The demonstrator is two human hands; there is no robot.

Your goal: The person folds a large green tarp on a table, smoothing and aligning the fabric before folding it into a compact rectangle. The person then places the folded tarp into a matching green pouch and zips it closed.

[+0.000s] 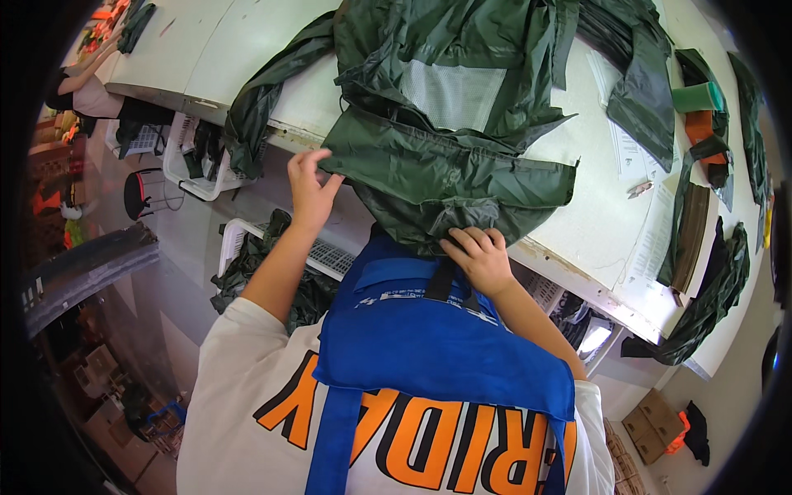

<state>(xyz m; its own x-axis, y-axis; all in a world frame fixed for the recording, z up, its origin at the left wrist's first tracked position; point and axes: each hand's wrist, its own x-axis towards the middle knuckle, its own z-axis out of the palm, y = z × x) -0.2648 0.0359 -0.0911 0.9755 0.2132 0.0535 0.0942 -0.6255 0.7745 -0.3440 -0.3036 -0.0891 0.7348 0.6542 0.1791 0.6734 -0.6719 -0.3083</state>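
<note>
A dark green jacket [462, 169] of thin, shiny fabric lies spread on the white table, its near part hanging over the front edge. Pale mesh lining [452, 93] shows in its middle, and one sleeve [262, 95] trails off to the left. My left hand [312, 191] has its thumb and fingers closed at the left corner of the near flap. At the flap's lower edge, close to my body, the curled fingers of my right hand [481, 260] grip the fabric. That thumb is hidden.
White plastic baskets [216, 188] with dark fabric stand below the table [587, 194]. Paper sheets [652, 223], a green roll [697, 97] and more dark green garments [714, 305] lie to the right. Another person's arm [87, 73] works at the far left.
</note>
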